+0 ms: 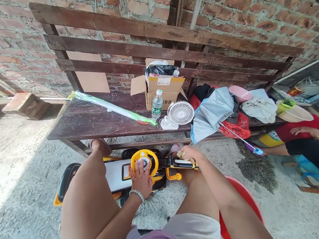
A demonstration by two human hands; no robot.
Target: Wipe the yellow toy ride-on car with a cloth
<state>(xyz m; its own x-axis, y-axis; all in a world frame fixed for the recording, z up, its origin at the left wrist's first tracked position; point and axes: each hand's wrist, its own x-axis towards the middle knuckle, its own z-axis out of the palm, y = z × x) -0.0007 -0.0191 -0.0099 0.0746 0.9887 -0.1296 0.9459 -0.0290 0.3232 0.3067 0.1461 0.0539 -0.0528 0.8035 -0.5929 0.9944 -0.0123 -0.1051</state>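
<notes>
Yellow toy lying crosswise, long axis running side to side! Left hand pressed open on its round hub, right hand clenching a cloth at the right end.

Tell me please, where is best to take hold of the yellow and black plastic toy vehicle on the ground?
Probably the raised yellow plastic ring on top, from above: it is a rounded loop standing up from the body, and the left hand rests there. The yellow-and-black plastic bar near the right hand seems a second hold, from the side.
</notes>
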